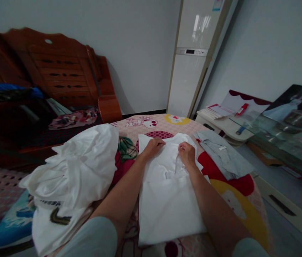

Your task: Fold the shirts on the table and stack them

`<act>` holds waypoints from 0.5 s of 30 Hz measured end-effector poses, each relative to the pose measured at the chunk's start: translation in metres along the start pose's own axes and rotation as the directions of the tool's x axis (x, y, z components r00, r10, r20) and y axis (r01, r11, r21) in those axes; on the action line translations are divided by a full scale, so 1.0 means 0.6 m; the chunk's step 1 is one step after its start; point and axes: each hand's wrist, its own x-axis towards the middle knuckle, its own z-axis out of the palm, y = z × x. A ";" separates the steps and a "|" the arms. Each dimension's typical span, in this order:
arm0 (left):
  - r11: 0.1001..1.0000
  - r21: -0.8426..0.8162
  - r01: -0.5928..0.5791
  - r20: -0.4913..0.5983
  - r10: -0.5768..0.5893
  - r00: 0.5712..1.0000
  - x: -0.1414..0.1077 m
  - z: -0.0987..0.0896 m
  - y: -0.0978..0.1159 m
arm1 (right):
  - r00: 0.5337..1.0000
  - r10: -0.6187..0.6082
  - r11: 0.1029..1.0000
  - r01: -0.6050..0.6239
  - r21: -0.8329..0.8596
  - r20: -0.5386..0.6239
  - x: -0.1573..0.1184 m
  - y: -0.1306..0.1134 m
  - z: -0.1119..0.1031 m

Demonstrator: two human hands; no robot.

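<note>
You had one white shirt [167, 207] at twelve o'clock, one gray shirt [227, 159] at two, one clothing heap [80, 171] at ten, one air conditioner [187, 78] at twelve.

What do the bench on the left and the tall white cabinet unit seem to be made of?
The bench looks like varnished wood: reddish-brown, carved, softly shiny. The unit has a glossy, reflective front, perhaps glass or plastic.

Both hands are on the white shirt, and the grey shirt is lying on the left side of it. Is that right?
Not quite. The head view shows the grey shirt lying on the right side of the white shirt, not the left. The left hand and right hand are both on the white shirt, as you said.
</note>
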 end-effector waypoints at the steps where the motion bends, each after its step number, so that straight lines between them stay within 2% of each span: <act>1: 1.000 0.000 -0.001 -0.010 0.001 1.000 0.000 -0.001 0.001 | 1.000 -0.017 1.000 0.016 -0.022 -0.012 -0.001 -0.002 -0.001; 4: 1.000 0.008 -0.014 -0.021 0.014 1.000 -0.003 0.000 0.002 | 0.998 -0.062 0.986 0.060 -0.158 -0.008 -0.005 -0.009 -0.005; 8: 0.997 0.062 -0.045 0.048 0.042 0.998 -0.007 0.006 0.001 | 0.999 -0.034 0.943 0.046 -0.331 0.042 -0.008 -0.019 -0.009; 10: 0.994 0.088 -0.061 0.069 0.055 0.996 -0.009 0.010 0.000 | 0.996 -0.075 0.951 0.085 -0.297 0.045 -0.009 -0.025 -0.012; 12: 0.991 0.112 -0.070 0.083 0.061 0.995 -0.010 0.014 0.000 | 0.979 -0.186 0.962 0.198 -0.187 0.081 -0.010 -0.030 -0.014; 15: 0.986 0.148 -0.078 0.098 0.063 0.993 -0.011 0.019 -0.001 | 0.897 -0.376 0.918 0.395 -0.039 0.233 -0.017 -0.031 -0.011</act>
